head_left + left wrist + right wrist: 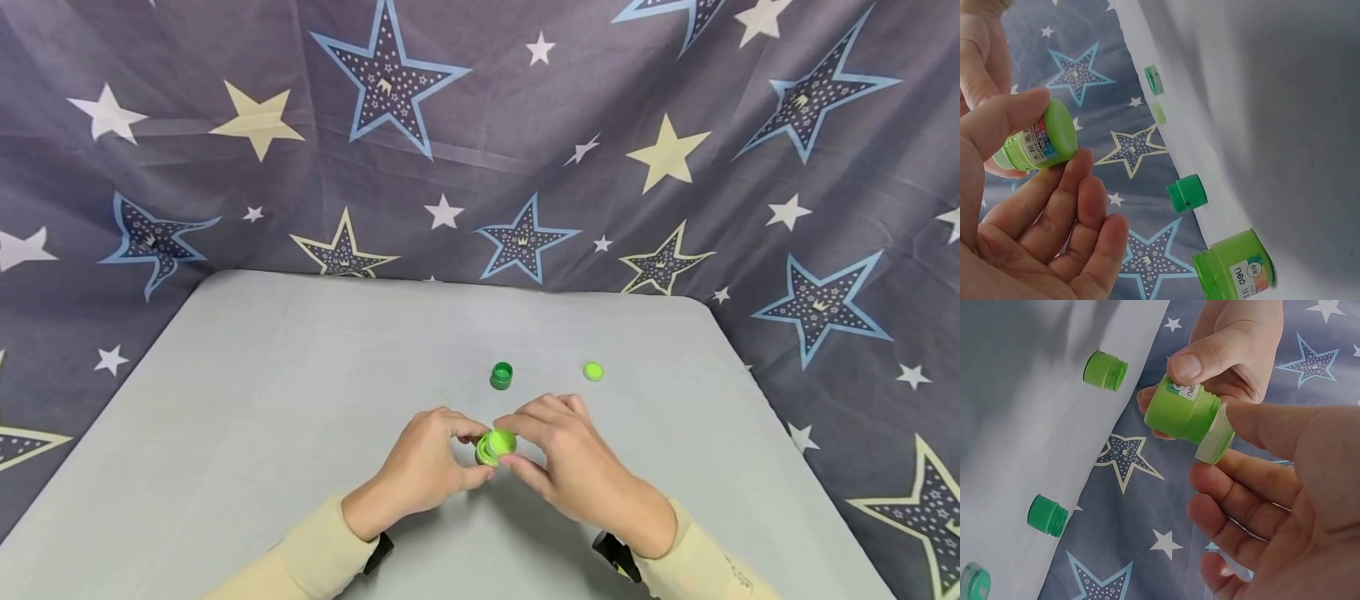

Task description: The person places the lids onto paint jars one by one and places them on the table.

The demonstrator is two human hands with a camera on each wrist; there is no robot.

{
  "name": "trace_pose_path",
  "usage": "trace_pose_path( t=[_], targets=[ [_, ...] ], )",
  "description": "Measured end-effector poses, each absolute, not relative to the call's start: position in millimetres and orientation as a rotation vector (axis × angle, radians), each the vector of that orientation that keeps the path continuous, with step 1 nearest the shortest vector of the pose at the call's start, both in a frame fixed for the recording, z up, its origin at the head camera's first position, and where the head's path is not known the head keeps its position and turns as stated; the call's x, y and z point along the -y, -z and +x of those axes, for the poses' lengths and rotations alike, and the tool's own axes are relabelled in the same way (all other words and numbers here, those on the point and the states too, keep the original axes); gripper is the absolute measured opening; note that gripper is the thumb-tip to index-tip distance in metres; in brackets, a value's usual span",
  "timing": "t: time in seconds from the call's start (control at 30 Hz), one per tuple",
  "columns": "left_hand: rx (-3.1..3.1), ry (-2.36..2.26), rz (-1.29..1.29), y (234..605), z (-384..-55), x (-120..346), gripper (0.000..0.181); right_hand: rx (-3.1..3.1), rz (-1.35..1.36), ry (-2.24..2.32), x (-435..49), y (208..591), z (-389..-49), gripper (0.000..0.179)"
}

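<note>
My left hand (423,462) grips a small light green paint jar (1175,415) between thumb and fingers, above the table. My right hand (577,467) pinches a light green lid (1216,442) between thumb and index finger, its other fingers spread loosely. The lid sits tilted at the jar's threaded mouth, close against it. A printed label (1036,145) wraps the held jar. A second light green jar (1238,269), marked deli, stands uncapped on the table below the hands; the head view hides it. Beyond the hands stands an uncapped dark green jar (502,376).
On the grey table (337,358), a light green lid (593,371) lies right of the dark green jar. A dark green lid (1154,80) lies nearby, hidden from the head view. A star-patterned curtain (465,150) hangs behind and beside the table.
</note>
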State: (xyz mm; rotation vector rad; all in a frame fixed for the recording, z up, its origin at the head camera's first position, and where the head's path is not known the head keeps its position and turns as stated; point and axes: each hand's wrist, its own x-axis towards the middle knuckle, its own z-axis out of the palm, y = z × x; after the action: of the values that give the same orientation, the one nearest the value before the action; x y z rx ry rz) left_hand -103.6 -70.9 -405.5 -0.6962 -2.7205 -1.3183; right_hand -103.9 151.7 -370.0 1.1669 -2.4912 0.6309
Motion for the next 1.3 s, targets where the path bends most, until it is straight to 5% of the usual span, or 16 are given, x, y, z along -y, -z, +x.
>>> trace_pose_path(
  t=[1.3],
  targets=[
    [2.694, 1.327, -0.659, 409.0, -99.6, 72.3, 0.028, 2.481, 1.184, -0.790, -142.4, 378.2, -102.0, 0.032]
  ],
)
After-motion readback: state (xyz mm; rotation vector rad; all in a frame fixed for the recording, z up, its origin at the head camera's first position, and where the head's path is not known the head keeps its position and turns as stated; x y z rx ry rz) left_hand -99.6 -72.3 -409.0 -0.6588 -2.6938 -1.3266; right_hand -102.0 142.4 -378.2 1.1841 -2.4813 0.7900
